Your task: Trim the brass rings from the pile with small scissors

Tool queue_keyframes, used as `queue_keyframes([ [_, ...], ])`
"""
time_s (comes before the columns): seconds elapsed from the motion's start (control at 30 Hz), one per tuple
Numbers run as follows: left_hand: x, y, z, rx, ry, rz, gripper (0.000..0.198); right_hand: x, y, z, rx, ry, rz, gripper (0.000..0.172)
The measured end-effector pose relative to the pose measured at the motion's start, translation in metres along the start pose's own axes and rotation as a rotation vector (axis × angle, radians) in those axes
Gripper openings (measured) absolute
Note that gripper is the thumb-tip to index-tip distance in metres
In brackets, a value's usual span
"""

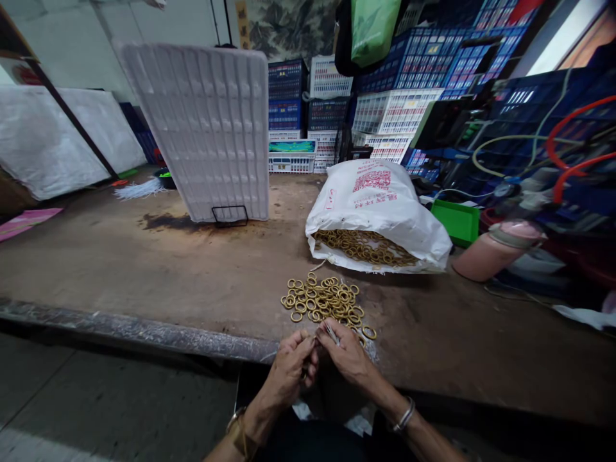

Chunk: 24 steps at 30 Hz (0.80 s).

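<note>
My left hand and my right hand meet fingertip to fingertip at the table's front edge. Both are closed. A few thin pale strips stick out between the fingers of my right hand. Whatever the left fingers pinch is too small and too covered to make out. Just beyond my fingertips lies a loose pile of brass-coloured rings, with one ring lying apart on the right. Behind the pile, a white woven sack rests on its side, its mouth facing me and full of similar rings.
A ribbed pale plastic panel stands upright in a black wire stand. Further left lies a bundle of white strips. On the right are a green tray and a tilted pink bottle. Stacked crates line the back.
</note>
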State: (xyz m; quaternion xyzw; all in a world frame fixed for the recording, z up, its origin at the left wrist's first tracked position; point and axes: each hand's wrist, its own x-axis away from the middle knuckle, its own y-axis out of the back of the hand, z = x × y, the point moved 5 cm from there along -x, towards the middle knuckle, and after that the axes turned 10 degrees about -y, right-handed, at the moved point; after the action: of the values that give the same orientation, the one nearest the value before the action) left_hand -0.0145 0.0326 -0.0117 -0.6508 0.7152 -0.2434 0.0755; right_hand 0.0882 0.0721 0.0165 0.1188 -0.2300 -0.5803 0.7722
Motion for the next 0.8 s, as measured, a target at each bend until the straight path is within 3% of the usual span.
queue_keyframes([
  [0.27, 0.001, -0.002, -0.002, 0.059, -0.022, 0.014, 0.03, 0.0, -0.003, -0.005, -0.206, -0.095, 0.069, 0.017],
  [0.43, 0.003, -0.003, -0.009, 0.004, -0.046, -0.011, 0.033, 0.007, 0.004, -0.009, 0.162, 0.064, -0.073, 0.014],
  [0.53, 0.002, -0.004, -0.013, -0.02, -0.057, -0.009, 0.033, 0.012, -0.001, -0.012, 0.353, 0.145, -0.052, 0.01],
  [0.8, 0.01, -0.006, -0.019, -0.135, -0.096, -0.014, 0.037, 0.008, -0.005, -0.021, 0.557, 0.199, -0.018, 0.019],
])
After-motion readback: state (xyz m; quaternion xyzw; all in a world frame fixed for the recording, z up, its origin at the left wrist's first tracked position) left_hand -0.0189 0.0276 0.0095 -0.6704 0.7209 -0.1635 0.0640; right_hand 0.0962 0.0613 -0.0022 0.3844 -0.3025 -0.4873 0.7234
